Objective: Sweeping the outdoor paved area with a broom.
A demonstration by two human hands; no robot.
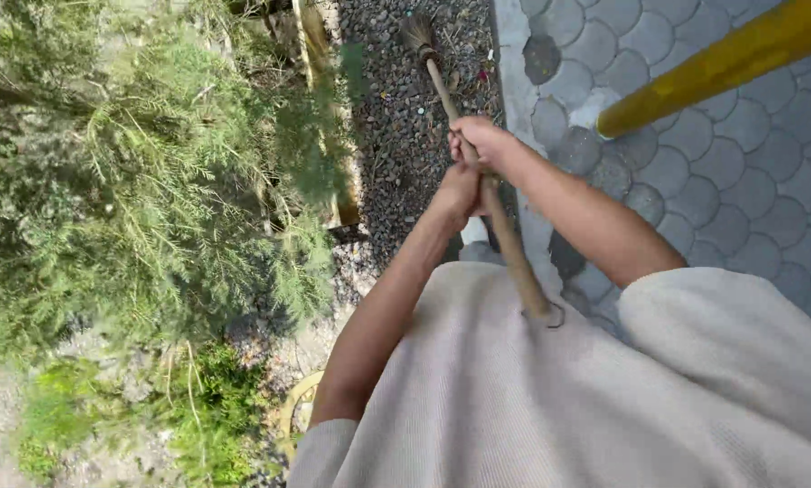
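Observation:
Both my hands grip the wooden handle of a broom (442, 90). My right hand (480, 142) wraps the stick higher up, and my left hand (458, 192) holds it just below. The broom's bristle head (416, 32) rests on a strip of dark gravel (396, 126) far ahead of me. The handle's near end (537, 303), with a small wire loop, lies against my beige shirt. Both forearms reach out from short beige sleeves.
Feathery green shrubs (134, 181) fill the left side, next to a wooden post (320, 54). Grey scalloped paving stones (713, 163) lie to the right past a pale kerb (514, 81). A yellow pole (722, 63) slants across the top right.

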